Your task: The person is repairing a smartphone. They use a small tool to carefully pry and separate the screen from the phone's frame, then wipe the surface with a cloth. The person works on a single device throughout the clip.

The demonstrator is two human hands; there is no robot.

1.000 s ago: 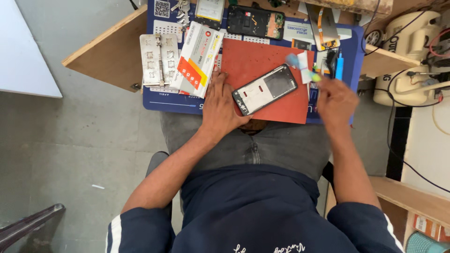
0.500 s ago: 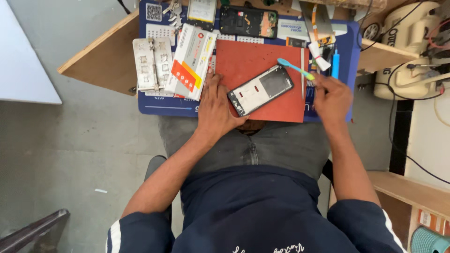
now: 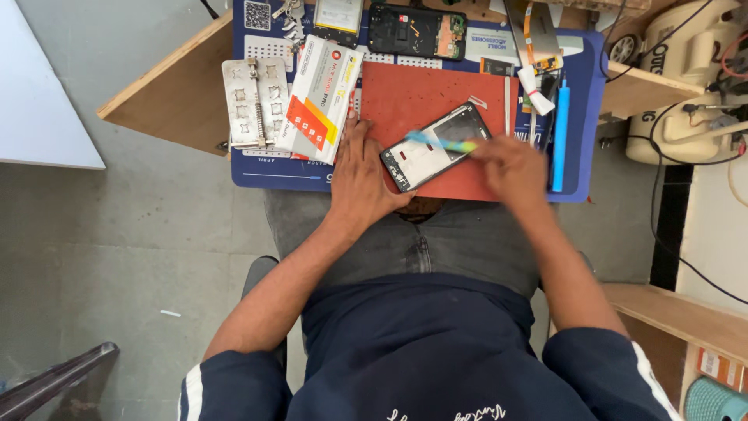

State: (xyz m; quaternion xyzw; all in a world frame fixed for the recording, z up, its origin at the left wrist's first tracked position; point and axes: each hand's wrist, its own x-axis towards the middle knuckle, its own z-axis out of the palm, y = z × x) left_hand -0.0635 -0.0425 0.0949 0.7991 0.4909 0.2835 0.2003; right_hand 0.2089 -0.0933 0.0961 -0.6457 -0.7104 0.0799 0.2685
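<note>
Left hand (image 3: 362, 175) lay flat with its fingers spread on the red mat (image 3: 421, 90), palm down, its fingertips near the white and orange box (image 3: 323, 97) and its thumb side pressed against the lower left end of the phone (image 3: 435, 146); it gripped nothing. Right hand (image 3: 510, 164) was blurred, closed around a thin light-blue tool (image 3: 440, 143) that reached out leftward over the phone's upper face.

Beneath everything, the wooden table (image 3: 175, 93) carried a blue work mat (image 3: 580, 109), and the red mat rested on the blue one, covering its middle. On the left part of the blue mat sat a metal clamp plate (image 3: 253, 101), and the white and orange box leaned just beside it. At the far edge lay an opened phone body (image 3: 417, 31) with its dark insides showing. A blue stick-shaped tool (image 3: 559, 132) lay upright along the right side of the blue mat, close to the right hand.

The phone sat near the front edge of the red mat, between the two hands. Its long axis ran on a diagonal, from lower left by the left hand up to upper right, so its far end pointed away from the person and toward the right. The light-blue tool crossed that axis at a shallow slant, its tip over the phone's left half.
</note>
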